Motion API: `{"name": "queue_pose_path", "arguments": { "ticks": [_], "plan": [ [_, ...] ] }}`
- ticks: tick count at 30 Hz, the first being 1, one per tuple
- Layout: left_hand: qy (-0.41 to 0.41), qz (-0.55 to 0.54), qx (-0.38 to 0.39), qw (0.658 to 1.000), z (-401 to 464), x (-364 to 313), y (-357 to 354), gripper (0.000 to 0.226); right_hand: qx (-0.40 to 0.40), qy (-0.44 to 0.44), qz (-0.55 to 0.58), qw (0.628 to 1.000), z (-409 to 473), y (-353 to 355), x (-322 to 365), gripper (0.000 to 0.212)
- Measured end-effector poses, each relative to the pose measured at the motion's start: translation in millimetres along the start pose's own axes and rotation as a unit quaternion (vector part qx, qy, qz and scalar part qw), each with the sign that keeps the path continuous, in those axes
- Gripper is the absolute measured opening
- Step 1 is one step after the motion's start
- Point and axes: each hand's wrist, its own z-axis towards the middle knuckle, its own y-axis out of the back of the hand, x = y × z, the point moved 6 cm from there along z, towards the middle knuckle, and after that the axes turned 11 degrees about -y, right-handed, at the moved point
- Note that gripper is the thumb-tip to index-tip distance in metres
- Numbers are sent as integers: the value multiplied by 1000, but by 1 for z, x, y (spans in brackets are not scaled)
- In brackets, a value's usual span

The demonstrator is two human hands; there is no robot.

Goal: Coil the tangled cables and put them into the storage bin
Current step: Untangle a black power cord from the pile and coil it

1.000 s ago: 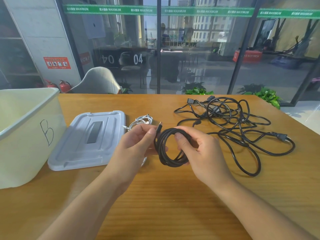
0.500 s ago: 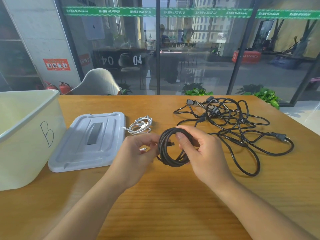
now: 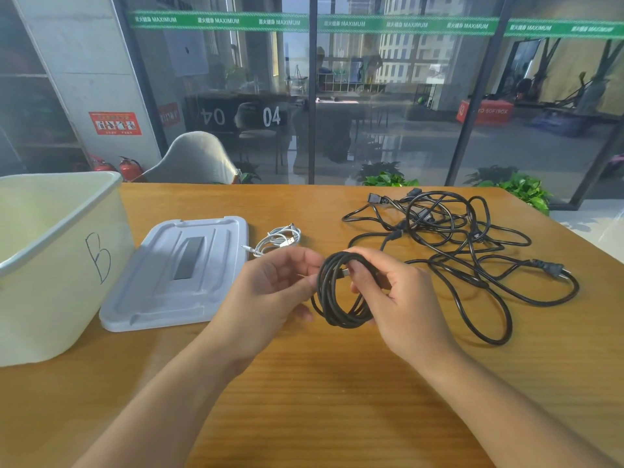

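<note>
Glass-walled office room; wooden tabletop (image 3: 337, 400) runs the full width of the view. Item 1: storage bin (image 3: 50, 265), one, cream plastic, marked "B", standing open at the left edge, presumably so that coils can be dropped straight in. Item 2: bin lid (image 3: 179, 275), one, grey, lying flat just beside the bin toward the centre, off and out of the way. Item 3: white cable (image 3: 278, 238), one, a small loose bundle just beyond the lid's far right corner, on the tabletop, not yet binned. Item 4: black coil (image 3: 332, 298), one, several turns wound, held just above the tabletop centre; a connector end shows inside the loop, which suggests the tail is being tucked to fasten the coil. Item 5: tangled black cables (image 3: 472, 251), one heap toward the far right corner and right edge, with at least one pronged plug at the right; the number of separate cords in it cannot be told. Right hand (image 3: 405, 305): grasping the coil, fingers curled round its turns, keeping the loops together. Left hand (image 3: 270, 292): fingers curled at the coil's left side; whether it pinches the strands or merely touches them cannot be told. Judged progress: first black cable nearly coiled, nothing seen in the bin.
</note>
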Motion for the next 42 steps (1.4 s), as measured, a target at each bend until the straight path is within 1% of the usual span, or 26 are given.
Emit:
{"name": "queue_pose_path", "arguments": {
  "ticks": [3,5,8,10,12,16,19,22,25,28,32,34,36,39,42],
  "plan": [
    [0,-31,4,1000,0,-2,-3,23,-6,7,-17,1000,-1,0,1,20],
    [-4,-26,5,1000,0,-4,-4,19,-7,10,-31,999,-1,0,3,19],
    [-13,-14,5,1000,0,-5,-4,20,-20,11,-51,998,-2,1,4,17],
    [-25,28,23,999,-1,-5,-6,27,-25,13,-63,998,-3,1,5,17],
    [-40,105,35,993,-2,-3,-7,33,-21,15,-70,997,-4,-2,5,19],
    [-68,207,3,976,-3,-1,-4,41,-3,11,-71,997,-6,-8,6,20],
    [-87,230,-17,969,-3,-2,-3,38,28,-1,-48,998,-7,-12,6,20],
    [-113,230,-23,966,-4,-5,-4,32,62,-20,1,998,-7,-15,4,21],
    [-137,249,-36,958,-5,-9,-3,27,68,-31,40,996,-7,-14,4,21],
    [-134,246,-57,958,-5,-9,0,23,76,-30,47,996,-8,-15,4,21],
    [-105,195,-70,973,-5,-1,1,19,87,-33,20,995,-8,-18,2,24],
    [-96,180,-75,976,-4,0,2,16,93,-32,-13,995,-9,-20,1,35],
    [-89,168,-81,978,-3,0,5,18,94,-30,-56,994,-9,-21,0,46],
    [-83,160,-98,979,-2,0,10,22,64,-21,-76,995,-8,-17,0,47],
    [-80,143,-118,979,-2,-2,13,21,-15,-49,-35,998,-2,-1,-4,45]
  ]
}}
